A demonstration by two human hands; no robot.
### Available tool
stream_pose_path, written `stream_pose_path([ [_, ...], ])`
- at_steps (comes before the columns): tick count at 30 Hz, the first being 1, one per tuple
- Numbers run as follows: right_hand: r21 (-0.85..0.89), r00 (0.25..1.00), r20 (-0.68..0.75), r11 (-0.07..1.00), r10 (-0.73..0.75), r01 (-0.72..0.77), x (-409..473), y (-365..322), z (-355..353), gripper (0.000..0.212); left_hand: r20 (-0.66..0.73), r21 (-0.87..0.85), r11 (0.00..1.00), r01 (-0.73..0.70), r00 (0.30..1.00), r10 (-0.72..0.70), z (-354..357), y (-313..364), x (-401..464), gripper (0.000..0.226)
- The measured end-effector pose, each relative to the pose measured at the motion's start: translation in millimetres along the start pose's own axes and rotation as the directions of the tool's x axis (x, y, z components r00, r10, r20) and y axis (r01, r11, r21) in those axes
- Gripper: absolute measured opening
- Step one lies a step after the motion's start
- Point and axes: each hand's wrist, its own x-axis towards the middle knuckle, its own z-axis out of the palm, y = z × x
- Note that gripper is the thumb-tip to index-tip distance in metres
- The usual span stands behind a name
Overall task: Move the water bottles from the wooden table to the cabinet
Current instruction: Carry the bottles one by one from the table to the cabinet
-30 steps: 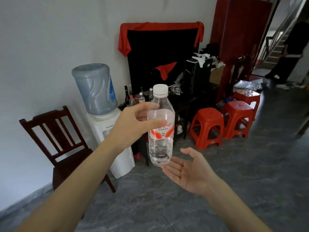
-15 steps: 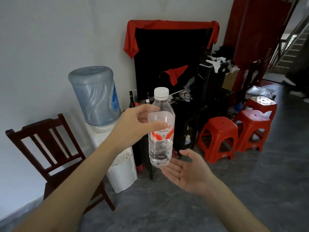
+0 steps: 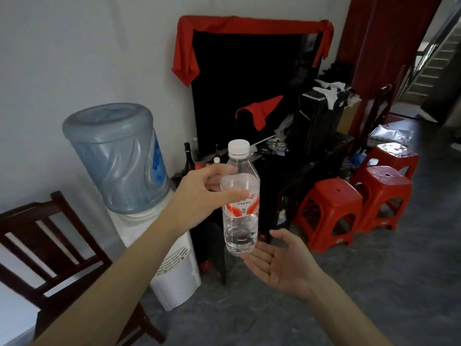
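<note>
Bottle [image 3: 240, 203] upright, cap up

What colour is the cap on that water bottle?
White; the cap on the water bottle shows clearly in the head view.

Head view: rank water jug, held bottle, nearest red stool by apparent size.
1. Water jug, largest.
2. Nearest red stool.
3. Bottle in the left hand, smallest, though it is nearest the camera, which flatters it.
</note>
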Motion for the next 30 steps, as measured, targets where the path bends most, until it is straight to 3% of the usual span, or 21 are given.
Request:
stream_pose_path([
  [10,0.034,1.000,0.015,0.999,0.015,-0.015,89,-108,-37,0.056,-0.002,-0.028,0.998,0.063,0.998,-0.063,37,-37,137,0.055],
  [16,0.032,0.999,0.027,0.999,0.018,-0.019,137,-198,-57,0.051,-0.045,-0.061,0.994,0.088,0.995,-0.091,66,-39,230,0.037],
  [30,-0.018,0.998,-0.010,0.998,0.066,-0.066,261,-317,-64,0.045,-0.191,0.044,0.996,0.079,0.979,-0.069,79,-94,367,0.049],
])
